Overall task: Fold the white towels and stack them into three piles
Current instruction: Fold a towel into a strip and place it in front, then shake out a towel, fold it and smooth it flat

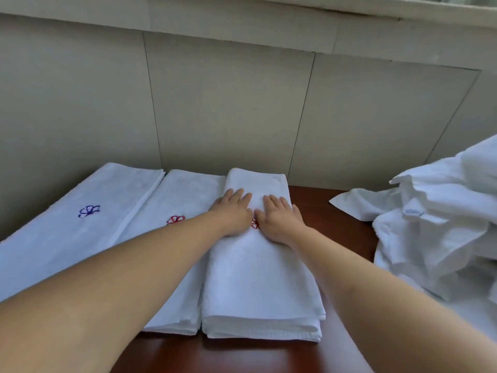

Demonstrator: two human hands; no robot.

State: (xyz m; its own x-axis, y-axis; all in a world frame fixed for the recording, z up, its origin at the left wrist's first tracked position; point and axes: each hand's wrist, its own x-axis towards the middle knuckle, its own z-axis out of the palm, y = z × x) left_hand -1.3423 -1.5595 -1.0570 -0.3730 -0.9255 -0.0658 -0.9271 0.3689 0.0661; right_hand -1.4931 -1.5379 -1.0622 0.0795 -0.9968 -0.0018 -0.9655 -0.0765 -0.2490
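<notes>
Now the right pile (258, 278) is pressed flat under both open palms, left hand (234, 212) and right hand (277, 222), nothing gripped, likely so the fold settles; unfolded towels (435, 224) wait far right.

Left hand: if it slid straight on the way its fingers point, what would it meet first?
Probably nothing but more of the folded towel that the left hand lies flat on, then the towel's far edge and the tiled wall behind; the gap there is unclear.
</notes>
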